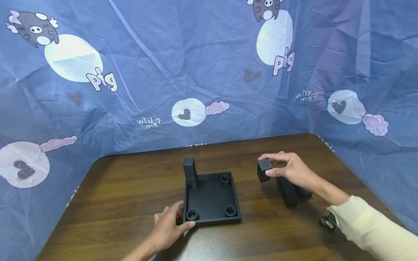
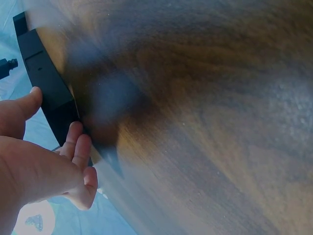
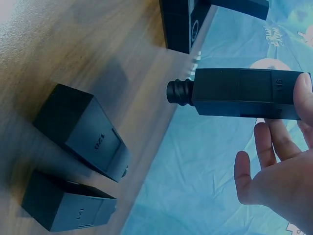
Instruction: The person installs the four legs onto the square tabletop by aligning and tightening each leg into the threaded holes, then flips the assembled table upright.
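A black square tray-like base (image 1: pixel 212 197) lies on the wooden table, with threaded round sockets in three corners. One black square leg (image 1: pixel 190 172) stands upright in its far left corner. My left hand (image 1: pixel 168 224) grips the base's near left corner, thumb at the front rim and fingers along the side. To the right of the base, my right hand (image 1: pixel 289 168) holds up another black leg (image 3: pixel 244 93) by its end, between thumb and fingers. A ribbed screw end (image 3: pixel 180 92) sticks out of that leg, pointing away from the hand.
Two more black legs, one (image 3: pixel 85 132) beside the other (image 3: pixel 68 203), lie on the table (image 1: pixel 137 188) under the right forearm. A patterned blue cloth (image 1: pixel 196 72) hangs behind the table and at its sides. A small black device (image 1: pixel 327 223) sits at the right cuff.
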Demonstrator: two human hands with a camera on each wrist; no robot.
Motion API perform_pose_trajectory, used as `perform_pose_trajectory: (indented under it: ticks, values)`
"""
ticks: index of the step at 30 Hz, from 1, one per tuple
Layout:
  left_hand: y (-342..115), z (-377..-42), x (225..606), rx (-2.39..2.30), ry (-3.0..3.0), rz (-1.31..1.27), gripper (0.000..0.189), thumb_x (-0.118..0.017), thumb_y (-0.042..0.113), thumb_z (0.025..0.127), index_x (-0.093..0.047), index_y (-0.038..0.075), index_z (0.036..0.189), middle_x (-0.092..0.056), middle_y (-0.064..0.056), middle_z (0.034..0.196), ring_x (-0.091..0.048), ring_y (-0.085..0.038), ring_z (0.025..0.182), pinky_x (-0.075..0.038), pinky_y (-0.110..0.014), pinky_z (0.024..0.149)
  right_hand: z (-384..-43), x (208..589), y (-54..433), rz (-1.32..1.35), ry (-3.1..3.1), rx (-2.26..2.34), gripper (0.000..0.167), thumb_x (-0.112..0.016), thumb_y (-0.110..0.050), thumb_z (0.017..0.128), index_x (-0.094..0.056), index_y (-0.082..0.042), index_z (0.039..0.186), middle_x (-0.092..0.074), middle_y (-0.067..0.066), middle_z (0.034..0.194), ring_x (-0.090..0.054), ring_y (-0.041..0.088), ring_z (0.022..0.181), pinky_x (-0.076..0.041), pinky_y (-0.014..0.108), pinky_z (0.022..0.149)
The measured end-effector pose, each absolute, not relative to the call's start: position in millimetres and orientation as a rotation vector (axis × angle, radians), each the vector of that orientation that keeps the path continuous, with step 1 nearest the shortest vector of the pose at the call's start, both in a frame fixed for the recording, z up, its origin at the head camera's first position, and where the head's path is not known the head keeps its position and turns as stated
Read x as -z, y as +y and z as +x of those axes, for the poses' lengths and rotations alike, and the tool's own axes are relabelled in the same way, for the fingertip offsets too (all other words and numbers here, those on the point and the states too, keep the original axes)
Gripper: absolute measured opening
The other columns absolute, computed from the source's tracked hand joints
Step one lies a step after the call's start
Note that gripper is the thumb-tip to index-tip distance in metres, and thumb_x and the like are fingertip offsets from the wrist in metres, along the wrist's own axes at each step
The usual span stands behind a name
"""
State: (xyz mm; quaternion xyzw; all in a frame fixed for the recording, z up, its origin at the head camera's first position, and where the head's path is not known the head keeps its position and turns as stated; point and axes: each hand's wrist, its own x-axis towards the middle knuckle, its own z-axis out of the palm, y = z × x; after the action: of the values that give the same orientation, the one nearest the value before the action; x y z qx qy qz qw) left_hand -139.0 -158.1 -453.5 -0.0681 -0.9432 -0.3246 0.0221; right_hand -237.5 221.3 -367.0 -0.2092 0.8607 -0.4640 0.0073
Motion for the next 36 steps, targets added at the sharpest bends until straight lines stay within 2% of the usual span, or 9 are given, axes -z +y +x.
perform_pose_trajectory:
  ticks: [4, 9, 20, 27, 36]
  values:
    - [-159, -139, 453, 1.006, -2.924, -0.210, 0.071, -0.081, 0.036, 0.075, -0.053, -0.002, 0.129, -0.060, 0.006, 0.084, -0.052, -0.019, 0.089, -0.026, -0.048, 0.082, -238, 365, 218, -0.662, 2.641, 1.496, 0.039, -0.077, -0.021, 0.082, -0.068, -0.016, 0.120, -0.060, 0.010, 0.102, -0.059, 0.025, 0.090, -0.053, 0.032, 0.070]
    - [-159, -138, 452, 1.019, -2.937, -0.204, 0.072, -0.080, 0.037, 0.076, -0.052, -0.002, 0.130, -0.060, 0.005, 0.085, -0.053, -0.019, 0.091, -0.026, -0.047, 0.081, -238, 364, 218, -0.649, 2.586, 1.554, 0.041, -0.076, -0.018, 0.082, -0.066, -0.013, 0.122, -0.062, 0.012, 0.103, -0.064, 0.027, 0.086, -0.053, 0.033, 0.069]
    - [-159, -139, 453, 1.016, -2.935, -0.203, 0.071, -0.080, 0.036, 0.076, -0.052, -0.002, 0.130, -0.060, 0.005, 0.084, -0.053, -0.019, 0.091, -0.026, -0.049, 0.083, -243, 363, 209, -0.615, 2.560, 1.592, 0.042, -0.077, -0.022, 0.082, -0.066, -0.018, 0.122, -0.067, 0.008, 0.104, -0.063, 0.028, 0.089, -0.048, 0.040, 0.076]
    - [-160, -139, 452, 1.027, -2.951, -0.198, 0.073, -0.080, 0.037, 0.077, -0.051, -0.002, 0.131, -0.062, 0.004, 0.086, -0.054, -0.020, 0.092, -0.026, -0.049, 0.083, -250, 359, 192, -0.610, 2.454, 1.697, 0.043, -0.077, -0.016, 0.081, -0.066, -0.013, 0.122, -0.068, 0.014, 0.103, -0.066, 0.031, 0.087, -0.051, 0.039, 0.077]
    - [-160, -140, 452, 1.037, -2.966, -0.192, 0.071, -0.079, 0.036, 0.077, -0.052, -0.002, 0.131, -0.062, 0.004, 0.087, -0.053, -0.019, 0.091, -0.026, -0.048, 0.082, -256, 359, 173, -0.573, 2.359, 1.791, 0.043, -0.077, -0.011, 0.081, -0.065, -0.010, 0.123, -0.070, 0.013, 0.103, -0.067, 0.028, 0.090, -0.051, 0.036, 0.078]
